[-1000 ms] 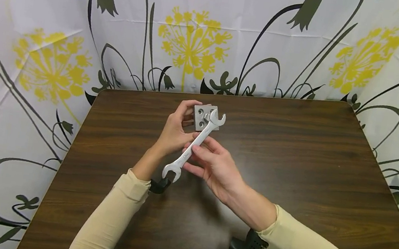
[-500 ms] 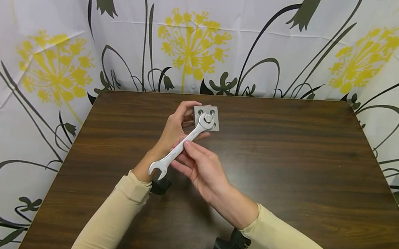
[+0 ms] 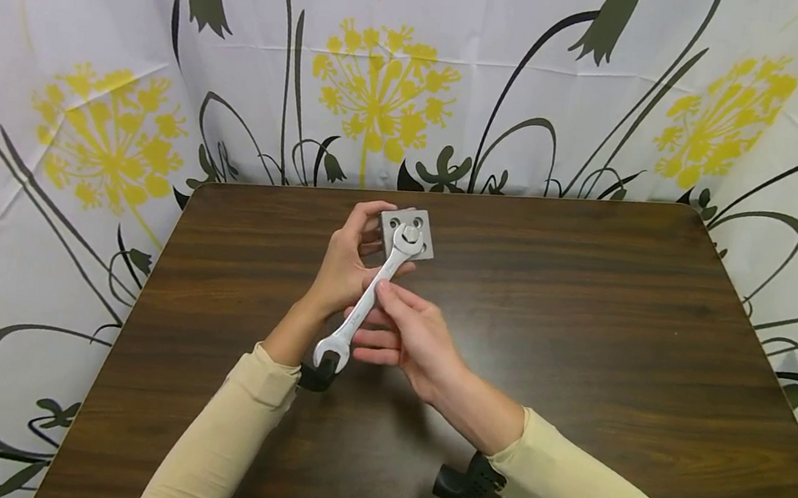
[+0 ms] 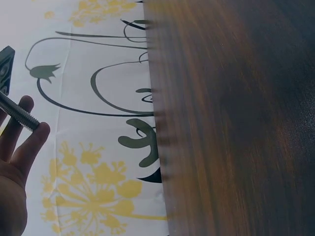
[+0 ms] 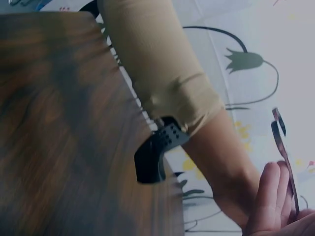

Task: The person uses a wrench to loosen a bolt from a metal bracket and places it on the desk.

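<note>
- Left grip (image 3: pixel 346 263): fingers and thumb curled about the edge of a metal block (image 3: pixel 407 216), which is held up off the surface (image 3: pixel 586 324).
- Right grip (image 3: pixel 422 332): thumb and fingers pinching a wrench (image 3: pixel 358 315) partway along its handle, the lower fingers loosely extended.
- Bolt (image 4: pixel 19 113): beyond the right grip and beside the left grip's fingers, set in the block, its thread projecting from the back; whether a fingertip touches its end cannot be told.
- Done, so far as shown: the block is steadied, and the wrench's far end, beyond the right grip, lies around the bolt head.
- Left, by judgement: the turning itself seems unfinished, since the bolt head appears to stand proud of the block and the wrench remains on it; whether it is being tightened or loosened cannot be told.
</note>
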{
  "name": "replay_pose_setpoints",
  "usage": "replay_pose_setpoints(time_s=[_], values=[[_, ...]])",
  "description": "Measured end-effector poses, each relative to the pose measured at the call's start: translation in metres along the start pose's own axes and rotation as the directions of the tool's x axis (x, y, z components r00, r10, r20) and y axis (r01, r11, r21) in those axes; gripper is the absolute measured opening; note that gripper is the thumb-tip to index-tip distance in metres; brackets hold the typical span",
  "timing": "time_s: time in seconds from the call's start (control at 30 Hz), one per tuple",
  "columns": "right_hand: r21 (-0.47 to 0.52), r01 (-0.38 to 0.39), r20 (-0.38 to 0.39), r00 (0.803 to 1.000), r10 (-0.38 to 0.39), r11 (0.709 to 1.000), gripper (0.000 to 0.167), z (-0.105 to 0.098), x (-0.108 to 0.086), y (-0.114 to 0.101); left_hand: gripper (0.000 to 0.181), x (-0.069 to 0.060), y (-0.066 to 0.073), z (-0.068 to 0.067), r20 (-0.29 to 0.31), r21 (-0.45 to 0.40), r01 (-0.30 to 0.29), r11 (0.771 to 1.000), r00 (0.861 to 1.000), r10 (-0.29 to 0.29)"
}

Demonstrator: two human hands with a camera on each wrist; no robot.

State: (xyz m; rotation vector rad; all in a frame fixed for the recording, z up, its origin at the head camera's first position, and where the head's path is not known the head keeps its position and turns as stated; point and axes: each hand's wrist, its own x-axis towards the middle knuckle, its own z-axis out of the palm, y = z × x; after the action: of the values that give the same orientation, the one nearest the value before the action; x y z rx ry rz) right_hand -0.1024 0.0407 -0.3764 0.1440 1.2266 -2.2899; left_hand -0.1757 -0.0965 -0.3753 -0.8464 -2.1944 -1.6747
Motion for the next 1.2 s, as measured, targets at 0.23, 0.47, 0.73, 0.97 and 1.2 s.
replay_pose_setpoints(time_s=[0.23, 0.47, 0.73, 0.97, 1.2], values=[[-0.082, -0.063, -0.024, 0.998, 0.061, 0.995, 0.037, -0.018, 0.001, -0.009, 0.068, 0.001, -0.001, -0.001, -0.025, 0.006, -0.033, 0.999, 0.999, 0.033], [-0.261, -0.094, -0.044, 0.995, 0.085, 0.961, 0.031, -0.041, 0.003, -0.019, 0.064, 0.001, 0.000, -0.003, -0.018, -0.017, -0.025, 1.000, 1.000, 0.025], [-0.578, -0.007, 0.018, 1.000, 0.021, 0.816, 0.027, -0.067, 0.009, -0.038, 0.068, -0.003, 0.000, -0.006, -0.034, 0.024, -0.015, 1.000, 0.999, 0.015], [-0.842, 0.155, 0.085, 0.984, -0.155, 0.517, 0.026, -0.078, 0.014, -0.065, 0.070, -0.002, 0.000, -0.006, -0.051, 0.044, 0.011, 0.999, 0.999, -0.008], [-0.975, 0.188, 0.146, 0.945, -0.294, 0.121, 0.027, -0.081, 0.019, -0.095, 0.071, -0.001, -0.006, -0.007, -0.040, 0.008, 0.021, 1.000, 0.999, -0.021]])
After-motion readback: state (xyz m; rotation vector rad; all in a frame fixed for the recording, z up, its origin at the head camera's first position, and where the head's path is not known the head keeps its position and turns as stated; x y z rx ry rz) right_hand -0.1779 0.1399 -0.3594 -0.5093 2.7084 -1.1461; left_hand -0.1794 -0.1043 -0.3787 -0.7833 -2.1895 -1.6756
